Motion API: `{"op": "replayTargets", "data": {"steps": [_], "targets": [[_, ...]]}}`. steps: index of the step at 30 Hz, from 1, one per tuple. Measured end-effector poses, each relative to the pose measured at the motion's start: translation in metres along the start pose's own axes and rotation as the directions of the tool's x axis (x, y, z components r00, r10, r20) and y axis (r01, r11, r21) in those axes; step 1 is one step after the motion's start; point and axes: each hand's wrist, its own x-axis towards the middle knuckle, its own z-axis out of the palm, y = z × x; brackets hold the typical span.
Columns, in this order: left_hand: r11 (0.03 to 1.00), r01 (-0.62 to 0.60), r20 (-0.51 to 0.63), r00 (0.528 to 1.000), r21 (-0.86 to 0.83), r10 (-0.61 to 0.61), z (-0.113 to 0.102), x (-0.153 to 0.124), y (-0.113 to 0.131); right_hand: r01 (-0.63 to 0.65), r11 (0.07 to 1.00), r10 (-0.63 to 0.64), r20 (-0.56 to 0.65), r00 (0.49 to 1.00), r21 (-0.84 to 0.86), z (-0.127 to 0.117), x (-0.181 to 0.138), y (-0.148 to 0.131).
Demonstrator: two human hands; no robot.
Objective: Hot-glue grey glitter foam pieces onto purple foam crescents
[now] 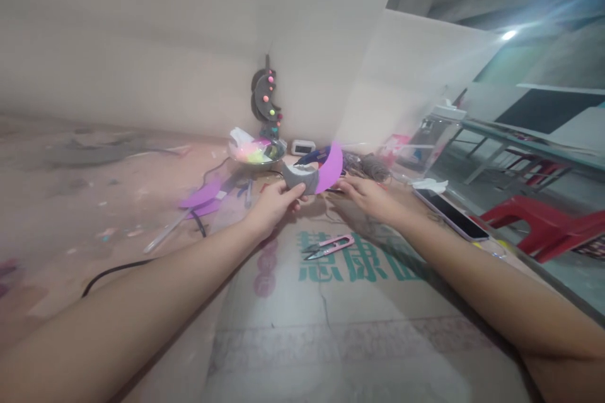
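My left hand (278,203) pinches a grey crescent-shaped piece (305,181), thumb in front and fingers behind it. White filling shows along the open upper edge of the piece. A purple crescent (331,169) stands up at its right end; whether the two are joined, I cannot tell. Just right of the purple crescent is my right hand (362,194), its fingertips drawn together; what they hold, if anything, is too small to make out. On the table below both hands lie pink thread snips (329,247), blades pointing left.
Purple pieces (203,198) and a black cord (116,271) lie to the left. Behind are a bowl of coloured bits (258,150), a bead-dotted grey crescent ornament (267,97), a small white clock (303,147) and grey yarn (375,167). A phone (451,213) lies right, beyond my forearm.
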Motion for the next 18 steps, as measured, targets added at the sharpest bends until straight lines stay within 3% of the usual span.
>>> {"op": "replayTargets", "data": {"steps": [3,6,11,15,18], "targets": [[1.0,-0.007,-0.004,1.0,0.003,0.008,-0.001,0.0,-0.001,0.01,0.995,-0.019,0.089,0.996,0.102,0.014,-0.01,-0.017],[1.0,-0.018,0.001,1.0,0.021,0.018,-0.003,0.002,-0.004,0.004,0.995,-0.01,0.064,0.998,0.101,0.028,-0.015,-0.026],[0.995,-0.062,-0.003,0.998,0.08,0.063,-0.003,0.003,-0.006,0.133,0.974,-0.131,0.024,0.991,-0.182,0.037,-0.023,-0.042],[0.984,-0.069,-0.011,0.997,0.162,0.071,0.002,-0.001,-0.001,0.322,0.854,-0.325,0.064,0.944,-0.408,0.04,-0.028,-0.054],[0.965,-0.09,0.035,0.996,0.246,0.084,0.006,-0.006,0.003,0.388,0.786,-0.393,0.095,0.915,-0.482,0.037,-0.029,-0.06]]}}
